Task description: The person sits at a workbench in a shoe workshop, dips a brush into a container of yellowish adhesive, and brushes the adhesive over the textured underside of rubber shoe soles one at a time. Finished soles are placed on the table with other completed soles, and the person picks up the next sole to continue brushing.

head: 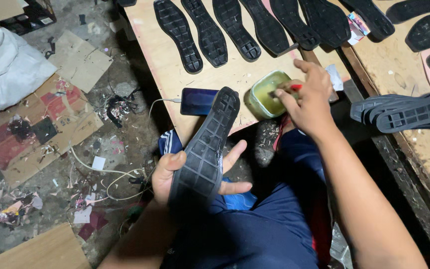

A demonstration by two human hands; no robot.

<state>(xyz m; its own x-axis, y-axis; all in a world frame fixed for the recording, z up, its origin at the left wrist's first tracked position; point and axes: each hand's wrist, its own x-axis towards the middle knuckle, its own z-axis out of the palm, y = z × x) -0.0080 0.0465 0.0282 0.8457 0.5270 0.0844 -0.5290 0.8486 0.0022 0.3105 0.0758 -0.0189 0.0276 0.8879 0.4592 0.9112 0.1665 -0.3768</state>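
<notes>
My left hand holds a black rubber shoe sole tread side up over my lap, thumb on its left edge, fingers spread under its right side. My right hand grips a red-handled brush whose tip dips into a small green tub of yellowish glue on the wooden board.
A row of several black soles lies along the board's far side. A phone on a white cable lies beside the tub. More soles are stacked at the right. Scraps and cardboard litter the floor at left.
</notes>
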